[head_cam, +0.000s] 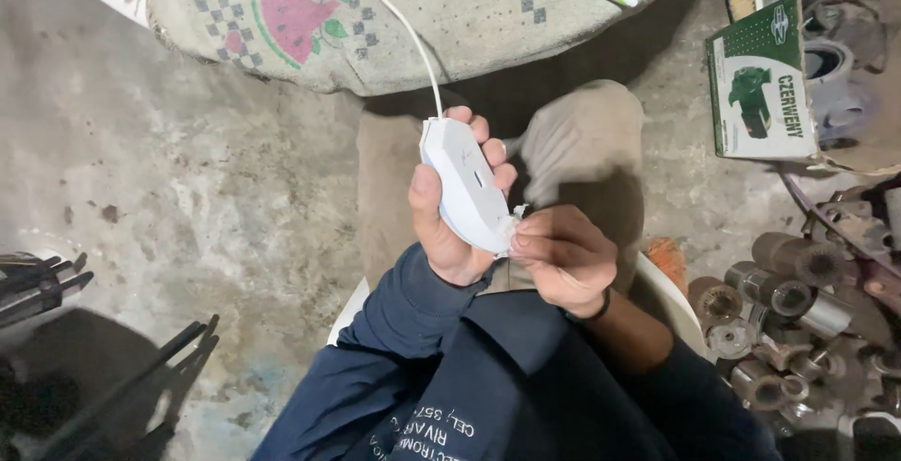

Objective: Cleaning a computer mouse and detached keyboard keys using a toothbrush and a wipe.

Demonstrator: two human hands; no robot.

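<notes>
Between both hands, the left hand point(449, 226) is clamping a white mouse point(466, 182); the right hand point(560, 256) is pinching its lower edge with a small cloth point(513, 226), best wiped gently.

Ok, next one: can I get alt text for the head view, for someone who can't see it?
A person's left hand holds a white corded computer mouse upright while the right hand pinches a small white scrap against its lower edge. Below is a stained concrete floor, with metal cylinders and a green-and-white box at right.
</notes>
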